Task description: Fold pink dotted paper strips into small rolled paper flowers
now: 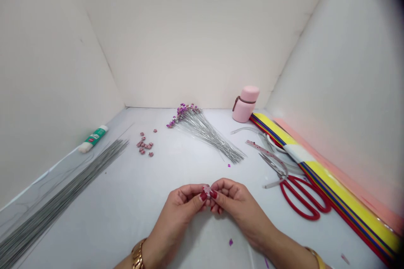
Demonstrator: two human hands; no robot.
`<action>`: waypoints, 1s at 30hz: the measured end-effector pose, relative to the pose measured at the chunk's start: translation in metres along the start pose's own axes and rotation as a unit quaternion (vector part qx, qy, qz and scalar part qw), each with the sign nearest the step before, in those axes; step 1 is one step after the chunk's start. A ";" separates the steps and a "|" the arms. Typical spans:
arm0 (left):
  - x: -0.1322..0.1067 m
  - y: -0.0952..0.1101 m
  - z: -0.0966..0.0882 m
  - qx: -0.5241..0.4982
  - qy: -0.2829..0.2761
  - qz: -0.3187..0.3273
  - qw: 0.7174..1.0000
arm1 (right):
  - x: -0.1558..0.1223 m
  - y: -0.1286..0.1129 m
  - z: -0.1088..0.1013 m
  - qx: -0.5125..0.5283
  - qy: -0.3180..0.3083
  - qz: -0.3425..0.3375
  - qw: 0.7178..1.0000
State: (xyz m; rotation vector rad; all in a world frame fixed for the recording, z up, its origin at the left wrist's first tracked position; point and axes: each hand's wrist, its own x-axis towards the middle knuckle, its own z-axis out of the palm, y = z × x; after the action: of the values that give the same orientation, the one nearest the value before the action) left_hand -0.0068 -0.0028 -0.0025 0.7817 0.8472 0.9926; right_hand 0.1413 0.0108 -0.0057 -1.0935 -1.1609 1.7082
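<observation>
Bench [110, 218] lay white between pale walls [189, 42].
Left hand [178, 208] and right hand [241, 201] held a small pink piece [206, 189] between their fingers [194, 205].

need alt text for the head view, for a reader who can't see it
A person's left hand and right hand pinch a small pink piece at a white table. Grey wires lie left, purple-tipped silver stems ahead, red-handled scissors and a pink bottle right.

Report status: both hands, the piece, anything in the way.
Left hand and right hand pinching small pink piece together. Red-handled scissors and a purple scrap nearby, neither touching the hands.
</observation>
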 end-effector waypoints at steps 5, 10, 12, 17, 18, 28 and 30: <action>0.000 0.003 0.001 0.017 0.012 -0.002 1.000 | -0.003 -0.001 0.002 -0.013 0.008 -0.017 1.000; -0.002 0.004 0.002 0.024 0.030 -0.030 0.999 | -0.007 0.000 0.002 -0.077 0.018 -0.086 0.993; -0.002 0.004 0.002 0.019 0.021 -0.033 0.999 | -0.006 -0.001 0.002 -0.078 0.015 -0.092 0.993; -0.002 0.003 0.001 -0.009 0.021 -0.038 0.999 | -0.004 -0.005 0.003 -0.029 -0.007 -0.085 0.996; -0.002 0.002 0.001 -0.015 0.021 -0.043 0.999 | -0.004 -0.005 0.003 -0.017 -0.008 -0.079 0.997; -0.002 -0.002 0.000 -0.034 0.007 -0.032 0.999 | -0.004 -0.003 0.000 0.070 -0.022 -0.010 0.997; -0.002 -0.002 0.000 -0.033 0.001 -0.032 0.999 | -0.004 -0.005 -0.001 0.073 -0.032 -0.006 0.997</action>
State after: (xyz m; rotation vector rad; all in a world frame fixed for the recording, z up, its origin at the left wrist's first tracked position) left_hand -0.0065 -0.0057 -0.0040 0.6926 0.8322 0.9615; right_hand 0.1438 0.0088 -0.0007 -0.9483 -1.0612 1.7992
